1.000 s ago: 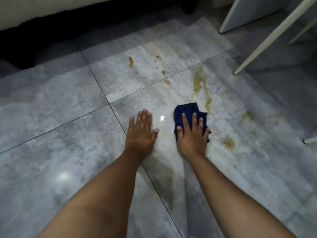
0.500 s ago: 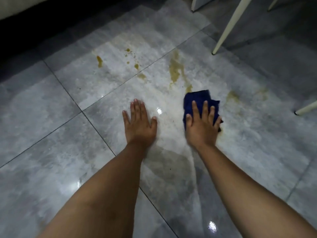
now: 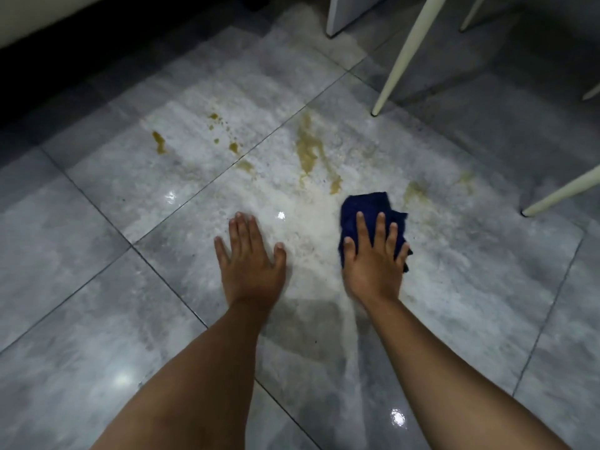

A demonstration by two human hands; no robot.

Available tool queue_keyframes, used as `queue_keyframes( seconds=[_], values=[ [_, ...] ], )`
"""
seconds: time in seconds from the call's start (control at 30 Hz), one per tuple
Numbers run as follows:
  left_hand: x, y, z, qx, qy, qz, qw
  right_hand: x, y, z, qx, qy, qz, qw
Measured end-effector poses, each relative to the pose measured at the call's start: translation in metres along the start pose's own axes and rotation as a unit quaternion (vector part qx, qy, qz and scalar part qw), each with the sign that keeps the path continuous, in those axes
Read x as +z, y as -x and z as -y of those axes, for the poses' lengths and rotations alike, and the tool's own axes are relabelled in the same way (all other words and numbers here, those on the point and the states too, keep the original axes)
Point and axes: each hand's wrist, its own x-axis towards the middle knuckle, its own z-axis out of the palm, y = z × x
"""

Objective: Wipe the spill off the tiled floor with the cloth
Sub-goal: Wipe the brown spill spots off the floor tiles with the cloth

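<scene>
Head view, right hand (image 3: 373,264) flat on cloth (image 3: 367,206), left hand (image 3: 251,264) flat on floor (image 3: 97,287)

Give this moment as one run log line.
right hand: presses blue cloth | left hand: flat on floor | yellow spill: unwiped beyond cloth

Crumpled blue cloth (image 3: 370,206) beside yellowish spill (image 3: 308,151)

The right hand (image 3: 373,269) has slid the cloth (image 3: 365,206) rightward over 1 yellowish spot of the spill (image 3: 308,151).
</scene>
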Motion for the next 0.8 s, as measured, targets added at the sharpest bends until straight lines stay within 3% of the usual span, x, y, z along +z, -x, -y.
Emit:
queue_keyframes(
  seconds=[0.1, 0.2, 0.3, 0.47, 0.63, 0.8],
  values=[
    [0.002, -0.007, 0.000, 0.003, 0.002, 0.003, 1.000, 0.002, 0.009, -0.016, 0.081, -0.021, -0.025, 0.996],
    [0.000, -0.013, 0.013, 0.005, -0.016, -0.004, 1.000, 0.017, 0.045, 0.011, 0.110, -0.034, -0.016, 0.993],
    [-0.001, -0.010, 0.022, 0.001, -0.023, 0.005, 1.000, 0.028, 0.069, 0.050, 0.068, -0.052, -0.016, 0.996],
    [0.004, 0.011, 0.009, -0.003, -0.017, 0.033, 0.999, 0.018, 0.038, 0.043, -0.013, 0.005, 0.013, 1.000],
    [0.006, -0.002, 0.022, -0.001, -0.024, 0.034, 0.999, 0.036, 0.047, 0.061, 0.012, -0.023, 0.016, 1.000],
    [-0.005, -0.005, 0.005, 0.015, -0.031, 0.084, 0.996, 0.037, 0.088, 0.057, 0.015, -0.052, 0.039, 0.998]
  ],
)
